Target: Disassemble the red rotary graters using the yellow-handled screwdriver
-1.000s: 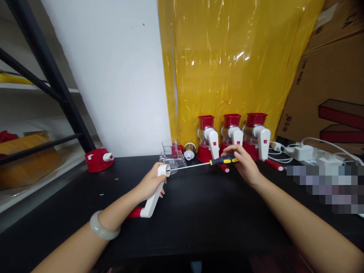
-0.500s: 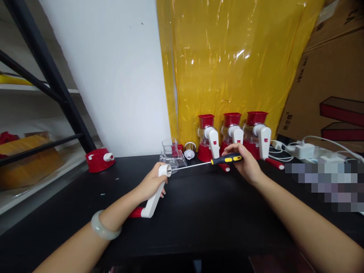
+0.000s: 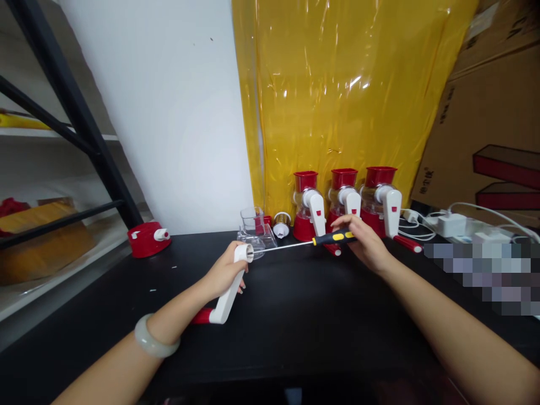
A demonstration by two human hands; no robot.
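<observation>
In the head view, read as a clock face about its centre, a white crank is held toward 7 o'clock by the left hand. Its arm is wrapped by the fingers just below the round open socket, which is turned up toward 1 o'clock from the hand. The crank's red grip, partly hidden by the wrist, is pointed the opposite way. A pale bangle is worn on the left forearm.

Toward 4 o'clock, the black-and-yellow handle of a screwdriver is gripped near its butt by the curled fingers of the right hand. Its metal shaft is aimed at 9 o'clock, with the tip at the socket opening; how deep it is seated cannot be told.

Near 3 o'clock, three red-and-white grinders are lined up on the black table. Clear plastic parts are placed just beyond the left hand, toward its 1 o'clock, and a grater drum is laid near 5 o'clock. A red base is set between 8 and 9 o'clock.
</observation>
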